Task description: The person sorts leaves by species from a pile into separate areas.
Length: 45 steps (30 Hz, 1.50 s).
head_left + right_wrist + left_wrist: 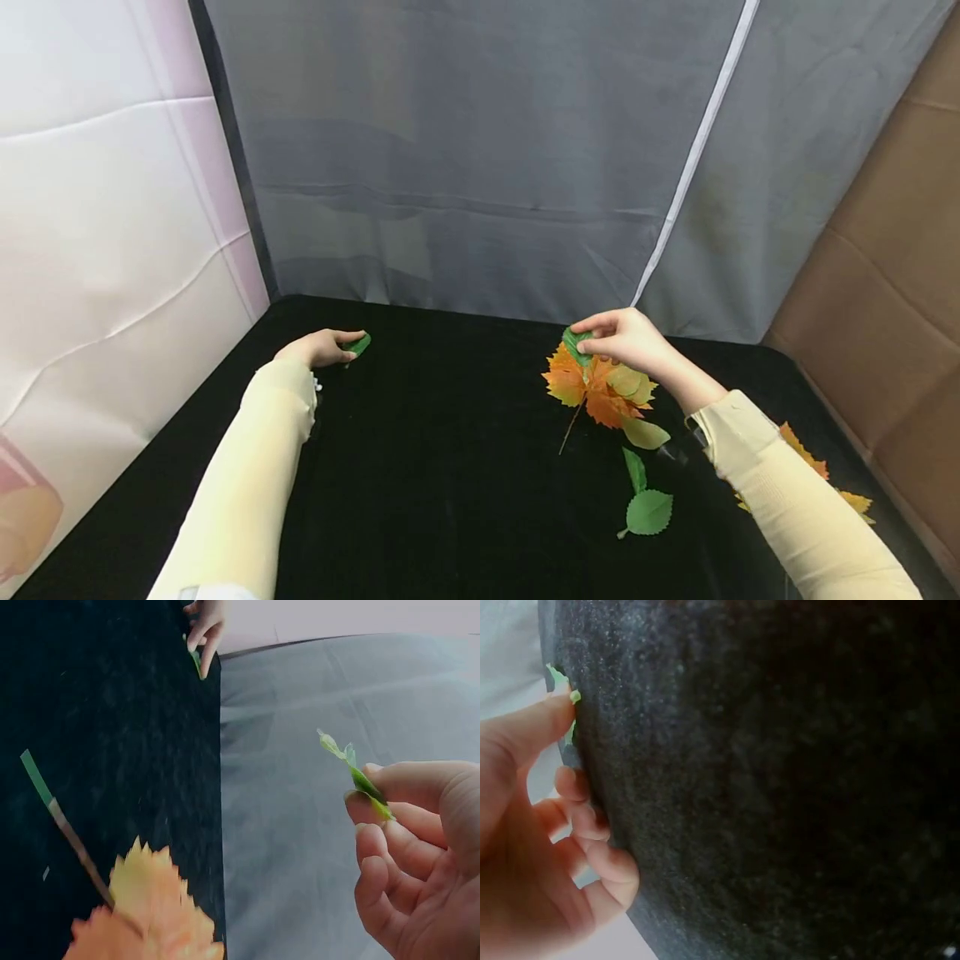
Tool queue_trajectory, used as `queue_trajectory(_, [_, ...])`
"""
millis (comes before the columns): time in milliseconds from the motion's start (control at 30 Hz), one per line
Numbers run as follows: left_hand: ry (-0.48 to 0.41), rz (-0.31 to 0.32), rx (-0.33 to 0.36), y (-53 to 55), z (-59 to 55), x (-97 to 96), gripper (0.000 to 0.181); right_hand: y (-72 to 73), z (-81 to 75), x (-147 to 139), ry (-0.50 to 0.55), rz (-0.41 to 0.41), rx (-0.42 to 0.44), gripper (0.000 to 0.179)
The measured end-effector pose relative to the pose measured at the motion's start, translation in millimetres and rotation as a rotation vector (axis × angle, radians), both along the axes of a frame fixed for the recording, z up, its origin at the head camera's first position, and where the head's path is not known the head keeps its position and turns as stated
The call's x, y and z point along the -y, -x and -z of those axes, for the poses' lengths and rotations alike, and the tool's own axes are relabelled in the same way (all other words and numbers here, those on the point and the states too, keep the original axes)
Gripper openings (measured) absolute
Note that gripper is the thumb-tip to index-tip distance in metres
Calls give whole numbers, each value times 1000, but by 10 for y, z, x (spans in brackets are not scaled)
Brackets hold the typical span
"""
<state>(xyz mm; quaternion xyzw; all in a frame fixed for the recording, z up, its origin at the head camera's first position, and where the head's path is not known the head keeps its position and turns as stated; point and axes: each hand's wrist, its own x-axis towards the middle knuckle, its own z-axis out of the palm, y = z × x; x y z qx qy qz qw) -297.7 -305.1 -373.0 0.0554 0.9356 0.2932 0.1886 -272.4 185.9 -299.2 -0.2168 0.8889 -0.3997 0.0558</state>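
Observation:
My left hand (321, 347) pinches a small green leaf (358, 343) between thumb and index finger, over the far left of the black table. In the left wrist view only slivers of that leaf (571, 733) show behind the thumb. On the other side, my right hand (626, 337) pinches another green leaf (576, 343) by thumb and index finger, above a cluster of orange leaves (606, 404). Seen edge-on in the right wrist view, this leaf (364, 782) has a pale stem end pointing up and left. The other right fingers curl loosely beneath.
Yellow-green leaves (645, 434) lie at the orange cluster, whose thin stem points toward me. Nearer sit two green leaves (649, 512). More orange-yellow leaves (802, 452) are partly hidden by my right sleeve. A grey curtain (465, 167) hangs behind the black table (450, 467).

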Motion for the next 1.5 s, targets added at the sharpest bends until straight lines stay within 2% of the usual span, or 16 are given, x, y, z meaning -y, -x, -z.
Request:
queue_trajectory(133, [-12, 2, 10, 72, 94, 35, 60, 153, 18, 231, 31, 4, 13, 33])
queue_trajectory(233, [-25, -3, 9, 98, 123, 25, 60, 264, 87, 398, 55, 30, 27, 35])
queue_trajectory(400, [-38, -20, 8, 30, 65, -103, 57, 425, 222, 708, 114, 67, 61, 35])
queue_trajectory(533, [-58, -20, 7, -2, 87, -162, 57, 501, 324, 961, 131, 87, 73, 33])
queue_trajectory(800, [-38, -85, 21, -59, 129, -224, 56, 640, 578, 1523, 176, 116, 70, 29])
queue_trajectory(1000, [-82, -97, 27, -122, 158, -228, 57, 690, 789, 1914, 224, 109, 41, 27])
queue_trajectory(1133, [-94, -110, 22, -165, 159, -233, 58, 703, 877, 2144, 200, 100, -8, 27])
queue_trajectory(1300, [-76, -84, -3, -186, 135, -303, 58, 681, 992, 2306, 166, 113, -8, 27])
queue_trajectory(1500, [-77, -92, -18, -184, 127, -411, 56, 603, 1121, 2389, 155, 148, 19, 24])
